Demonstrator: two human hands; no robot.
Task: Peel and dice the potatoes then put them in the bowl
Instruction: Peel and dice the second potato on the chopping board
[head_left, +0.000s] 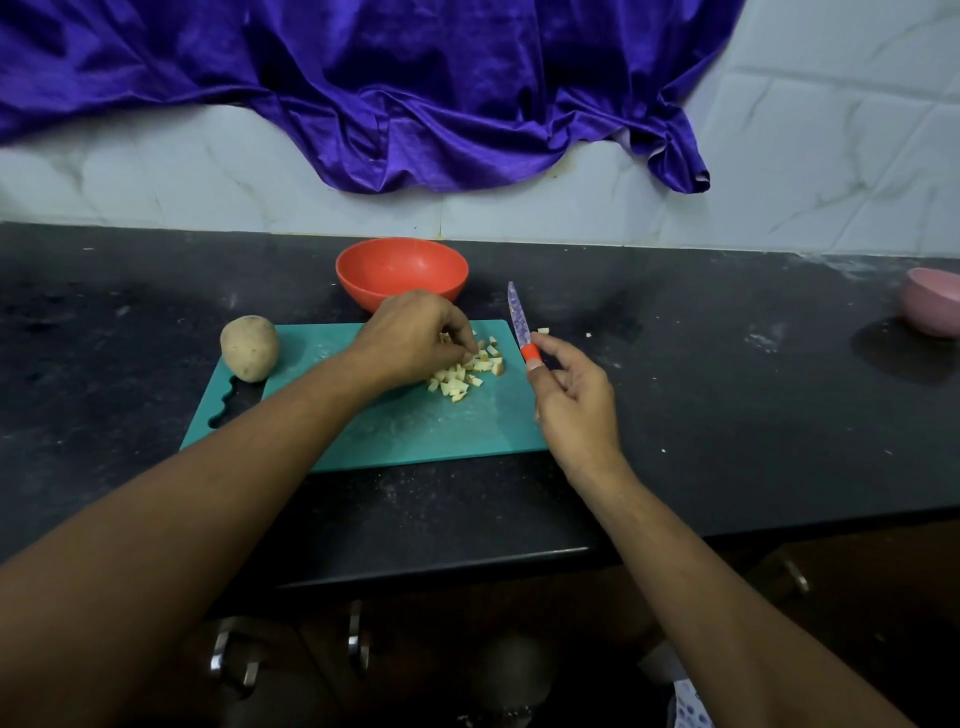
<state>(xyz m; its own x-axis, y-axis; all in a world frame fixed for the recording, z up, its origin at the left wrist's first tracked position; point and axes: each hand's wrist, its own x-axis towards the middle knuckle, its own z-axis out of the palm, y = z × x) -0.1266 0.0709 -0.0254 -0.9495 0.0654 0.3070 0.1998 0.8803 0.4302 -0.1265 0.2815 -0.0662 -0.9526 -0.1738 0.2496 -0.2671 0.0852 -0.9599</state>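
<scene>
A: How are the hands set?
B: The left hand (415, 332) reaches over the cutting board (415, 431), knuckles up, fingertips curled down and pinching the potato cubes (462, 373). The right hand (574, 402) grips the knife (519, 325) by its orange handle, thumb on it, patterned blade pointing away.
A: And the materials?
B: The cubes are pale, some with skin on, heaped on the matte teal plastic board. A whole potato (249, 347), rounded and unpeeled, sits at the board's left corner. The orange bowl (401, 270), smooth and round, stands just behind on the speckled black worktop (727, 395).
</scene>
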